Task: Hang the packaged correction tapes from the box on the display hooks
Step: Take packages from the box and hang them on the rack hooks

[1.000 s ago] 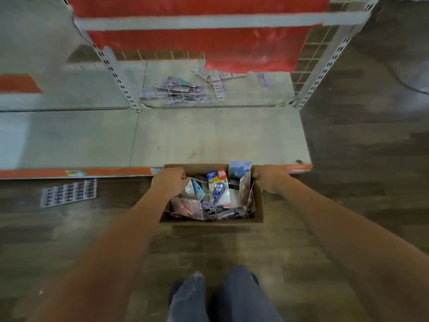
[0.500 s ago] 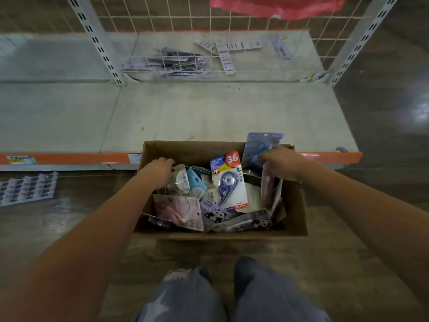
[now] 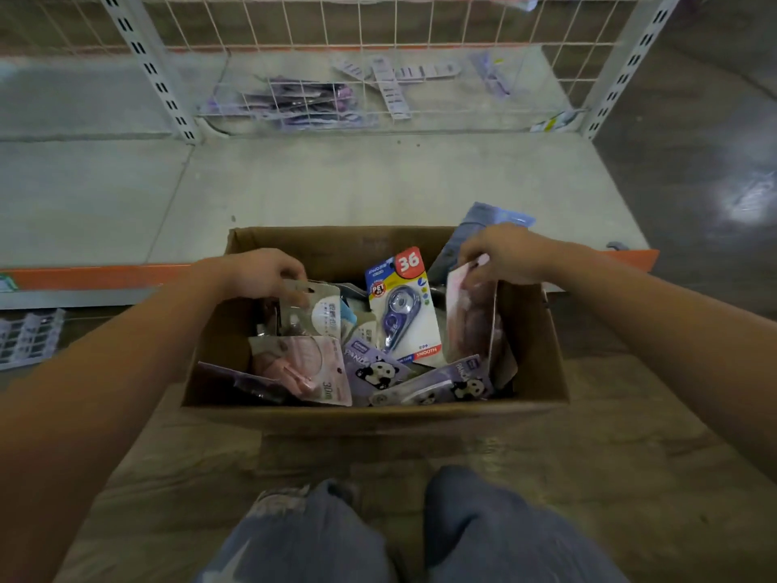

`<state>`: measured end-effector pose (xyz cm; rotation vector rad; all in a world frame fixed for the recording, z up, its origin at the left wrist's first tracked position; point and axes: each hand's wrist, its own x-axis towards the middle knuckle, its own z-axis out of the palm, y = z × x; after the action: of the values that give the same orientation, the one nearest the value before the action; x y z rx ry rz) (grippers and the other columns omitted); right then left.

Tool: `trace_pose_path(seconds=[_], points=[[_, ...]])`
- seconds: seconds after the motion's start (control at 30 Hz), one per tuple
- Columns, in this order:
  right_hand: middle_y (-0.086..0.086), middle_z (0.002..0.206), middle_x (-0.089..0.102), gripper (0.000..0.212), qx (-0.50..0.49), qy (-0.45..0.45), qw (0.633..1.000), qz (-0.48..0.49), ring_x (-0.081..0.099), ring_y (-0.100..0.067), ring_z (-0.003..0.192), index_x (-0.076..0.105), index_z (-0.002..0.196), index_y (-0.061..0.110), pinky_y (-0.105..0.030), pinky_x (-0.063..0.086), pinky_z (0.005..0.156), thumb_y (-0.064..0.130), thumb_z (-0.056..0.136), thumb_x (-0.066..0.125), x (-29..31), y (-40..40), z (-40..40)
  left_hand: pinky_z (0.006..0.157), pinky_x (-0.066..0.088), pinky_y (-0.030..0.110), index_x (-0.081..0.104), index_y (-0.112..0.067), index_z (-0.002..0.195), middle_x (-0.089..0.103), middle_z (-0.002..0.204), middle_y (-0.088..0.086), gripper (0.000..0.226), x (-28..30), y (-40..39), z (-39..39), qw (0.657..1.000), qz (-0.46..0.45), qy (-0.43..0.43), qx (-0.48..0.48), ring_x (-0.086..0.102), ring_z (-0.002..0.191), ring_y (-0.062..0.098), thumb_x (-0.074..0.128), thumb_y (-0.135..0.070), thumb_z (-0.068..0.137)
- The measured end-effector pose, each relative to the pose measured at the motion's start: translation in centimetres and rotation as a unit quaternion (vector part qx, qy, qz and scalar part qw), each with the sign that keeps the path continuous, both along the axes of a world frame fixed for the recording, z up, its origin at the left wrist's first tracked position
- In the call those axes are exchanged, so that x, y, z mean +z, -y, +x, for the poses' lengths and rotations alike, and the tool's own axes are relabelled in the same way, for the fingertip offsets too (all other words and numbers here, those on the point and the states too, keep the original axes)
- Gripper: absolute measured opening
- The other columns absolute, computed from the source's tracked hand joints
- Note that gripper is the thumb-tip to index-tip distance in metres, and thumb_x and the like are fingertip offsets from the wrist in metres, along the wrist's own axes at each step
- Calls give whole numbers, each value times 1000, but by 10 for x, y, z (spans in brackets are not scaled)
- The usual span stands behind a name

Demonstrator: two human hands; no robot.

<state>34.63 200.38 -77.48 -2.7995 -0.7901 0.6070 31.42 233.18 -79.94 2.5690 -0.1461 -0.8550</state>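
Two hands are already down in the box, one pack each. Left hand pinches the top edge of a grey-white pack at the box's left-rear; right hand has fingers curled on the top edge of a pink pack standing upright against the right wall, long axis roughly vertical, header end at the fingers. Rest of the correction tapes lie loose between the hands: a blue-yellow "36" pack propped centre, panda packs and another pink pack flat toward the near wall. Box sits on the floor against the shelf edge, between the knees and the shelf. Key relation: the wire grid panel is straight ahead and above, beyond the box, so both packs have to travel up and away from the body. No hooks visible in frame, so the target row can't be pinned down. Neither hand looks nearer to the grid. Both grips are at the header end, which suits hanging; hang-hole only clearly visible on the left pack.
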Motion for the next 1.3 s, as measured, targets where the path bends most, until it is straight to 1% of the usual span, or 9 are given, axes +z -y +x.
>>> trace_pose_path(seconds=[0.17,0.3,0.43,0.57,0.7,0.83,1.03,1.2,1.3], points=[[2,84,60,19,-93,-56,979,171,53,-9,78,66,95,6,-13,35,61,20,84,71,4,-16,-5,63,49,16,61,-14,86,66,85,-1,9,15,17,-8,986,-147,-14,83,63,78,11,69,-13,84],[10,79,57,12,-136,-83,958,237,54,-10,79,64,91,12,-19,39,66,16,84,71,4,-27,-8,69,57,19,59,-14,87,70,89,1,9,20,20,-5,907,-344,28,242,68,88,16,65,-8,86],[5,89,61,17,-94,-135,973,161,57,-17,91,64,93,16,-27,46,79,7,81,72,-6,-30,-16,86,55,35,61,-16,94,70,101,6,9,5,27,-13,906,-338,25,253,67,98,21,65,-11,87],[-1,106,59,21,-33,-118,992,26,55,-21,97,55,94,21,-32,45,80,9,83,68,-13,-28,-22,79,56,34,61,-20,95,68,98,6,11,-7,37,-27,917,-311,13,248,67,89,19,65,-15,86],[-4,115,54,40,7,-75,989,-128,50,-22,102,50,122,12,-30,39,76,11,85,65,-14,-30,-29,75,58,28,62,-15,101,70,100,7,18,-12,40,-32,886,-374,-32,271,69,89,17,64,-7,85],[-9,123,58,39,23,-50,981,-184,54,-25,111,53,123,9,-29,40,80,14,86,65,-22,-31,-30,79,49,26,63,-25,97,68,96,-5,20,-17,42,-41,946,-271,-72,163,64,94,12,69,-12,83],[-9,114,62,35,-101,-120,987,45,57,-26,102,61,114,5,-32,47,81,16,82,71,-21,-26,-13,81,51,27,66,-24,97,72,94,-8,18,-28,42,-41,944,-281,-79,155,67,91,9,70,-15,82],[-2,97,68,8,-213,-258,889,312,63,-16,85,64,99,12,-24,49,70,10,92,60,-26,-21,-3,79,53,30,65,-18,105,74,96,-2,27,-27,44,-25,902,-361,-55,231,71,92,15,69,-16,79],[-15,113,65,15,-227,-263,872,345,64,-34,97,60,108,17,-45,49,89,12,95,55,-31,-17,1,72,57,30,63,-16,110,74,98,1,41,-26,45,-16,870,-413,-63,261,71,91,18,70,-19,69]])
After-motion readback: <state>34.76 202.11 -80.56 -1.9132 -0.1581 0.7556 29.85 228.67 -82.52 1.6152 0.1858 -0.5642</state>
